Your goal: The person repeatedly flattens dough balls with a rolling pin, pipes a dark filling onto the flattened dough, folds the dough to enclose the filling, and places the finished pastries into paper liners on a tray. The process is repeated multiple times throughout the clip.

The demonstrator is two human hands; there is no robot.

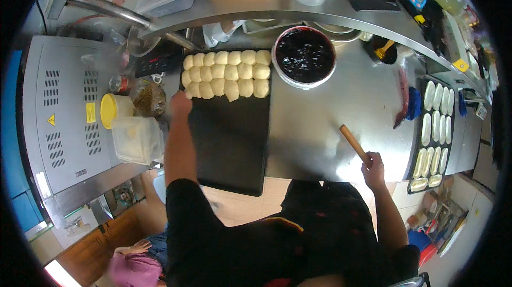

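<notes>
My right hand (373, 170) grips the lower end of a slim wooden stick, perhaps a rolling pin (352, 139), held slanting over the steel worktop (306, 127). At the left edge of a black baking tray (230, 143), my left hand (181, 104) is bunched beside the front-left dough ball. Whether it pinches dough or the tray's edge is hidden. Pale dough balls (218, 72) sit packed in three rows across the far part of the tray. The tray's near part is bare black metal, and its front end juts past the worktop edge.
A white bucket of dark, glossy filling (306, 56) stands right of the dough. Filled oblong moulds (432, 133) lie on a tray far right. Plastic tubs (136, 139) and a grey metal appliance (68, 115) flank the left. A shelf (248, 11) overhangs the back. Another person (136, 265) is lower left.
</notes>
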